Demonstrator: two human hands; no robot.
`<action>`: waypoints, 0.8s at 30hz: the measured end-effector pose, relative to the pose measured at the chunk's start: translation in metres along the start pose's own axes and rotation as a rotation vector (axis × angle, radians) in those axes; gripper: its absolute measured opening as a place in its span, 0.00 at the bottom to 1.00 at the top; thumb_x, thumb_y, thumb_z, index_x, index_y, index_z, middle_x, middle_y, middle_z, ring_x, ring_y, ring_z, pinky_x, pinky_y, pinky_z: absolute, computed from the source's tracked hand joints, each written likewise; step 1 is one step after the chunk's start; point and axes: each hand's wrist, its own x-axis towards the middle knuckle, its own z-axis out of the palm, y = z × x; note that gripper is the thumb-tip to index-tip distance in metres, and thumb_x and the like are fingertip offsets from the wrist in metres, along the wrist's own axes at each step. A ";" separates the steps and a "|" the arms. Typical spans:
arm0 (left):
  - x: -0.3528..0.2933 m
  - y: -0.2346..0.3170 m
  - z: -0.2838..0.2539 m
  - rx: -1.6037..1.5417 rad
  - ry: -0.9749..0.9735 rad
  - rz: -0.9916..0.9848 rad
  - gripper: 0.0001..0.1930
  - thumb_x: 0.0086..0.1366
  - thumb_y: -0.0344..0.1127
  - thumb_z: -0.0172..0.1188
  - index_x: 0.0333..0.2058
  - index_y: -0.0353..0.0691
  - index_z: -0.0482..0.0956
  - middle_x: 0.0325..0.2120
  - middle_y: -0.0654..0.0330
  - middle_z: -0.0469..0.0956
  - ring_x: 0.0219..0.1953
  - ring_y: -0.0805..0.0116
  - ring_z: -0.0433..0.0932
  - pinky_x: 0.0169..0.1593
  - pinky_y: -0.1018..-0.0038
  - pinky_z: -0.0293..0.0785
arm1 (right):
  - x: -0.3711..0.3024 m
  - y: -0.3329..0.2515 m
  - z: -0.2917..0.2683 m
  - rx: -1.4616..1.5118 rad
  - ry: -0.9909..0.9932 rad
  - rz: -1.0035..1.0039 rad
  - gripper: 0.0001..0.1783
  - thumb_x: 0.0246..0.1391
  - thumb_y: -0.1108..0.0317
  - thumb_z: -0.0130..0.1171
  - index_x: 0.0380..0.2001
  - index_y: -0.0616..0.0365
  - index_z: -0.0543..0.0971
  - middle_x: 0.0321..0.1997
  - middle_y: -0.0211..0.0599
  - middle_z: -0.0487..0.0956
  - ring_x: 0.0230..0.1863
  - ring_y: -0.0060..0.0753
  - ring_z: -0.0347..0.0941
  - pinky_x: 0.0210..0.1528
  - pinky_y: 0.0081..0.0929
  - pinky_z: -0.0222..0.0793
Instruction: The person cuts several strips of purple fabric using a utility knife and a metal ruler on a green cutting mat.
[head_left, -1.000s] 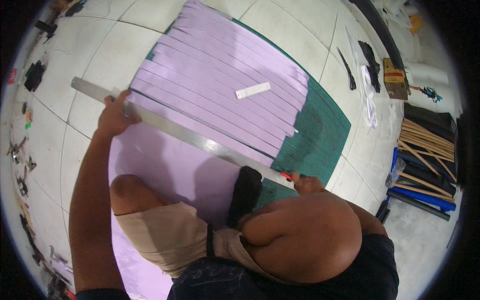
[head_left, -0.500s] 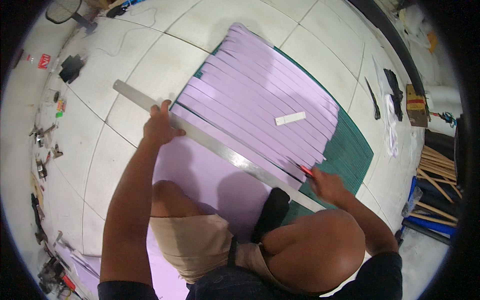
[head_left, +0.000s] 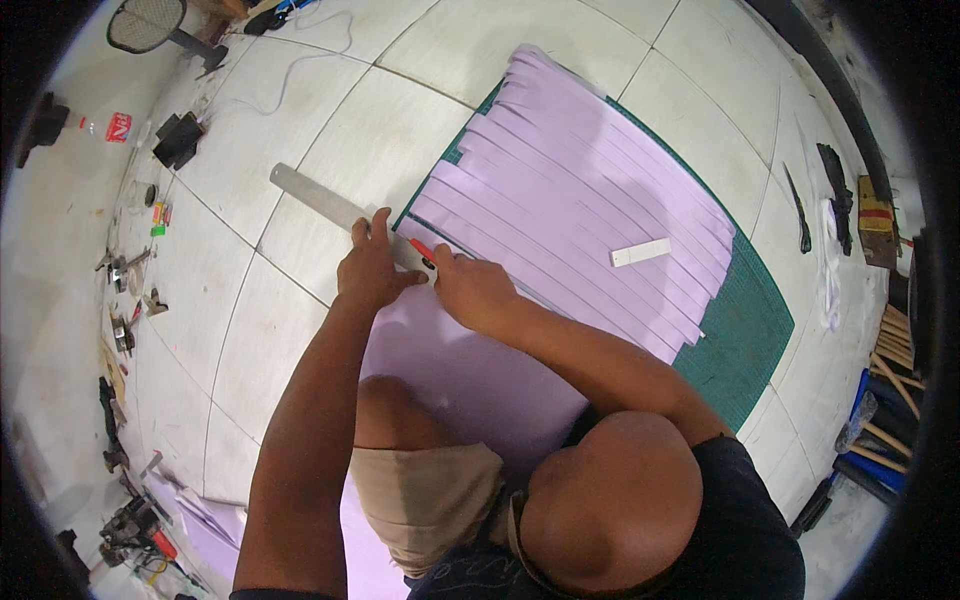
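My left hand [head_left: 377, 268] is spread over a long metal ruler [head_left: 318, 197], pressing it down with fingers apart. Close to its thumb, my right hand [head_left: 475, 290] grips a red utility knife [head_left: 422, 250], whose tip is at the ruler near the sheet's left edge. Under the ruler lies a lilac sheet [head_left: 450, 355], on which I kneel. Beyond it, parallel cut lilac strips [head_left: 570, 190] rest side by side on a green cutting mat [head_left: 745, 335]. My right hand and forearm hide much of the ruler.
A small white flat piece [head_left: 640, 252] lies on the strips. Scissors [head_left: 799, 215] and a black cloth-like bundle [head_left: 835, 190] are on the tiled floor at right, near wooden sticks [head_left: 890, 345]. Small tools [head_left: 122, 270] line the left wall; a racket [head_left: 150, 28] is at far left.
My right hand has carried the knife leftward along the ruler, from its right part to beside my left hand. My left hand stays on the ruler. The whole view has shifted slightly.
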 end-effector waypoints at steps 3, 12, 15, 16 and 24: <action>-0.001 -0.001 -0.001 0.012 0.006 0.007 0.59 0.43 0.49 0.80 0.68 0.49 0.48 0.65 0.39 0.54 0.53 0.44 0.78 0.52 0.59 0.79 | 0.005 0.002 0.003 -0.022 0.015 -0.025 0.11 0.59 0.68 0.48 0.42 0.64 0.68 0.33 0.54 0.81 0.34 0.56 0.81 0.35 0.51 0.75; 0.001 0.002 -0.002 0.020 -0.032 0.035 0.52 0.47 0.48 0.77 0.67 0.57 0.52 0.64 0.35 0.53 0.50 0.41 0.79 0.52 0.58 0.78 | 0.007 -0.002 -0.010 -0.004 -0.016 -0.027 0.10 0.58 0.68 0.49 0.42 0.62 0.70 0.31 0.52 0.82 0.35 0.54 0.82 0.36 0.51 0.76; -0.003 -0.001 -0.001 0.063 -0.057 0.058 0.47 0.50 0.48 0.76 0.66 0.62 0.58 0.65 0.33 0.51 0.49 0.42 0.80 0.52 0.59 0.78 | 0.008 -0.001 -0.015 0.012 -0.078 0.005 0.12 0.59 0.68 0.49 0.44 0.60 0.70 0.31 0.51 0.82 0.36 0.55 0.81 0.37 0.51 0.75; -0.006 -0.001 0.000 0.082 -0.021 0.070 0.44 0.50 0.48 0.76 0.64 0.64 0.62 0.66 0.32 0.50 0.50 0.42 0.79 0.53 0.60 0.78 | 0.006 0.002 -0.016 0.008 -0.099 0.007 0.13 0.59 0.69 0.49 0.46 0.60 0.69 0.31 0.51 0.82 0.36 0.55 0.81 0.38 0.51 0.74; -0.002 0.003 -0.001 0.095 -0.045 0.046 0.45 0.51 0.49 0.75 0.66 0.65 0.60 0.66 0.35 0.49 0.53 0.43 0.77 0.56 0.58 0.77 | -0.092 0.046 -0.049 -0.055 -0.246 0.094 0.13 0.63 0.65 0.46 0.47 0.58 0.71 0.36 0.52 0.82 0.40 0.56 0.81 0.40 0.52 0.75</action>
